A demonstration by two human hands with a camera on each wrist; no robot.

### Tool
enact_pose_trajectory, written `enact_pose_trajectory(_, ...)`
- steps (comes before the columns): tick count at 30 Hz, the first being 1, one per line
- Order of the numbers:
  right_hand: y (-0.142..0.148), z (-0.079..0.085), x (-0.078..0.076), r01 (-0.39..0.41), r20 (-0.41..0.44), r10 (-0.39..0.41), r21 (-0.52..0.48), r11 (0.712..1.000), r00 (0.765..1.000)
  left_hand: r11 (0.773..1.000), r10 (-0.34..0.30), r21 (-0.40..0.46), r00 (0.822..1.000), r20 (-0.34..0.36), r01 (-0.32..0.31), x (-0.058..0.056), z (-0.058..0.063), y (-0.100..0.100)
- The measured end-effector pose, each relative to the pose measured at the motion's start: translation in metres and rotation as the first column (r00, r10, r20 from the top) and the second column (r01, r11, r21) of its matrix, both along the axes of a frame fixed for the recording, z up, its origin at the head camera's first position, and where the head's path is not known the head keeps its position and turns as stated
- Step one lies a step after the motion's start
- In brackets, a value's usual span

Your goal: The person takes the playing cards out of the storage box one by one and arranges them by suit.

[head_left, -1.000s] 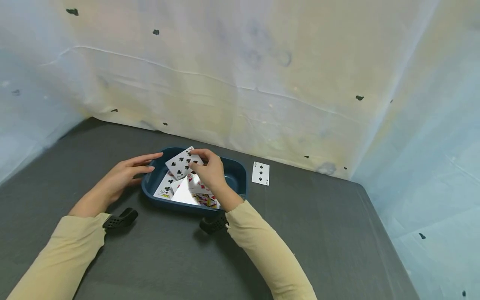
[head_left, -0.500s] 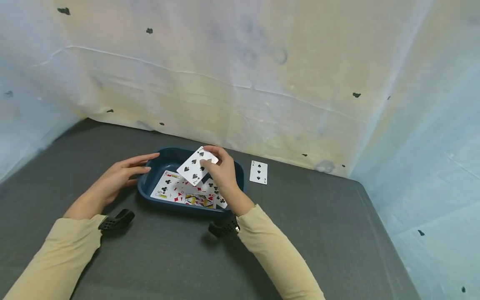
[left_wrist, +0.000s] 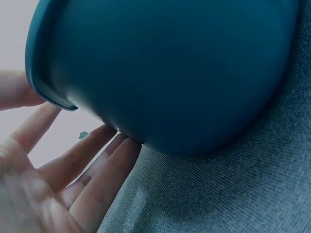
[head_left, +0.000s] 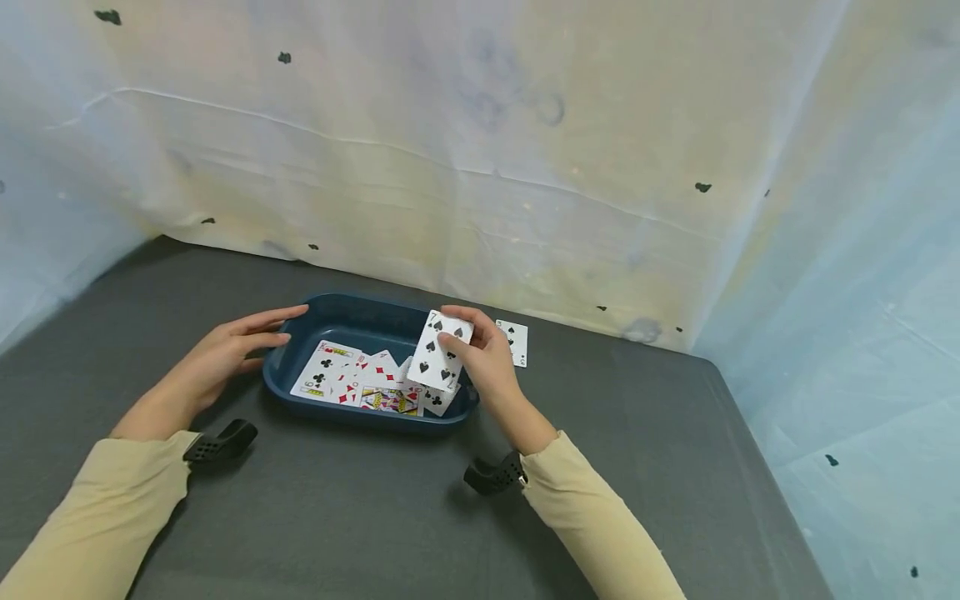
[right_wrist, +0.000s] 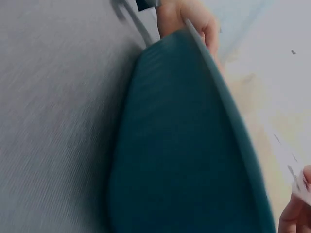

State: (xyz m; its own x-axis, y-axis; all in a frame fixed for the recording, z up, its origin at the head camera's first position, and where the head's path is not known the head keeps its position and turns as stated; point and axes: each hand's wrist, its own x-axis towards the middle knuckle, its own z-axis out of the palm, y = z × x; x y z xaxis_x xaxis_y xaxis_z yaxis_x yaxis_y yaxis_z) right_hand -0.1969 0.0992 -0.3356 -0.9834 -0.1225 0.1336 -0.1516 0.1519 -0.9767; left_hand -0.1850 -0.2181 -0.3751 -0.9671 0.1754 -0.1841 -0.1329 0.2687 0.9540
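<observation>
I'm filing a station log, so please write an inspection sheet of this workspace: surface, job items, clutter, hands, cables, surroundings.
Surface: dark grey table.
Job's things: blue tray holding overlapping face-up cards; seven of spades above its right part; another spades card on the table to the right, partly hidden.
Clutter: nothing seen.
Hands: left hand touches the tray's left end; right hand pinches the seven of spades.
Cables: nothing seen.
Surroundings: pale, dark-spotted sheeting behind and at both sides; black bands at the wrists.
</observation>
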Motion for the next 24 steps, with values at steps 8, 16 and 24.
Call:
enact_pose_trajectory(8,0.038,-0.006,0.0,0.096,0.013,-0.097,0.05,0.994,0.995,1.0,0.004,-0.001,1.0,0.001,-0.004,0.001,0.0,0.0)
enact_pose_trajectory(16,0.072,-0.015,-0.003,0.171,0.059,-0.174,0.055,0.984,0.983,1.0,-0.003,-0.006,1.0,0.001,0.003,0.0,0.0,-0.001)
enact_pose_trajectory(24,0.088,-0.031,-0.01,0.164,0.1,-0.184,0.177,0.97,0.978,1.0,0.005,-0.013,1.0,0.008,-0.005,0.0,0.001,0.0)
